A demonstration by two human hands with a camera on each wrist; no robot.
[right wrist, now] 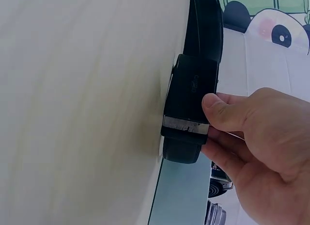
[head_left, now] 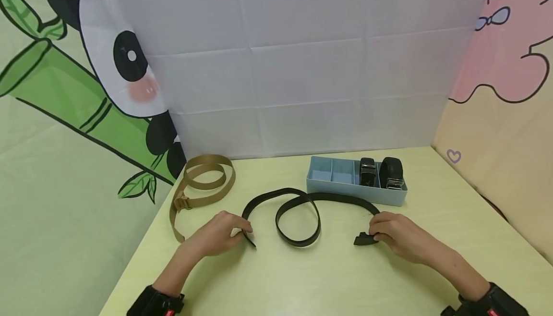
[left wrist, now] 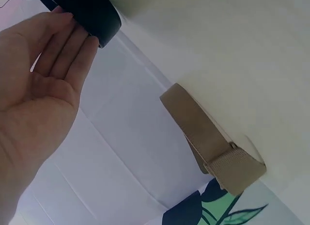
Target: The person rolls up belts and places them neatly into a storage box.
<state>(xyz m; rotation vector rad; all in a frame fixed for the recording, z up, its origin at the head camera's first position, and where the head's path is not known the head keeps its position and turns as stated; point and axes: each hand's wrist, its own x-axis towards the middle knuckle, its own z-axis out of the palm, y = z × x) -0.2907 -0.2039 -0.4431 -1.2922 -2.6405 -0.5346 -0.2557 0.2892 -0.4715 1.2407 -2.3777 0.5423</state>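
A black belt [head_left: 345, 197] stands on its edge on the table, crossing over itself in one loop at its middle. My left hand [head_left: 218, 233] pinches it near its left end, and a short tip sticks out below the fingers. At the other end my right hand [head_left: 403, 237] holds the belt by its buckle part. The right wrist view shows that black buckle [right wrist: 191, 89] with a silver band, thumb and fingers on its edge. In the left wrist view the fingers touch the wide black strap [left wrist: 99, 19].
Left of the left hand lies a coiled tan webbing belt [head_left: 222, 196] with a buckle. Behind the black belt stands a blue divided box [head_left: 337, 188], with two rolled black belts, one [head_left: 367, 172] beside another [head_left: 391, 169], in its right compartments. A white cloth [head_left: 302, 76] backs the table.
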